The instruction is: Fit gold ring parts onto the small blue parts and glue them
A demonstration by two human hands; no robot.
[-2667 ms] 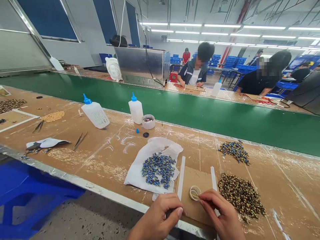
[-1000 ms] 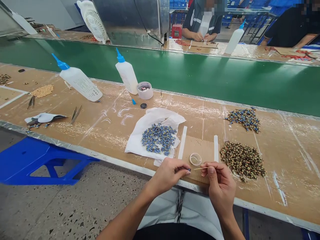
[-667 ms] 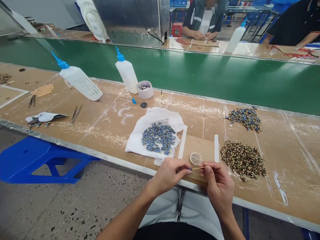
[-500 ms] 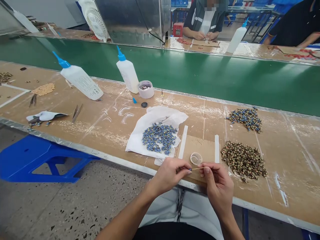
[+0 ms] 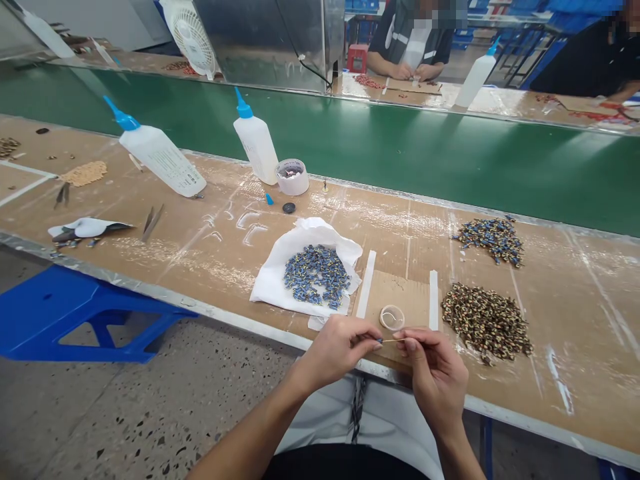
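Pinching a tiny blue part (image 5: 379, 341) between thumb and forefinger, the left hand (image 5: 340, 347) hovers over the near edge of the desk (image 5: 575, 313). The right hand (image 5: 435, 373) faces it, its fingertips closed on a thin pale stick (image 5: 394, 340). The stick lies level, with its far end at the blue part (whether the tip touches it is too small to tell). Both hands hang just above a cardboard pad (image 5: 400, 293) bordered by two white strips, one on the left (image 5: 367, 283) and one on the right (image 5: 433, 300). A small clear dish (image 5: 392, 317) sits on the pad just beyond the fingertips. Left of the pad, a white cloth (image 5: 280, 267) carries a heap of blue pieces (image 5: 317, 275). To the right, a dark speckled pile (image 5: 485, 323) lies on the bare desk, and a smaller bluish pile (image 5: 490, 237) lies behind it, well apart from the hands. Farther back stand an upright white bottle (image 5: 256, 143) with a blue nozzle and a tape roll (image 5: 292, 177) touching its base. A second bottle (image 5: 160, 157) leans over to the left, and tweezers (image 5: 153, 222) lie near it. A green belt (image 5: 400, 153) runs along the far side of the desk. Across it, a co-worker's hands (image 5: 410, 70) rest on another desk, and a white fan (image 5: 190, 30) stands to the left beside a metal box (image 5: 265, 37). A blue stool (image 5: 60, 313) sits on the floor beneath the desk's near edge.
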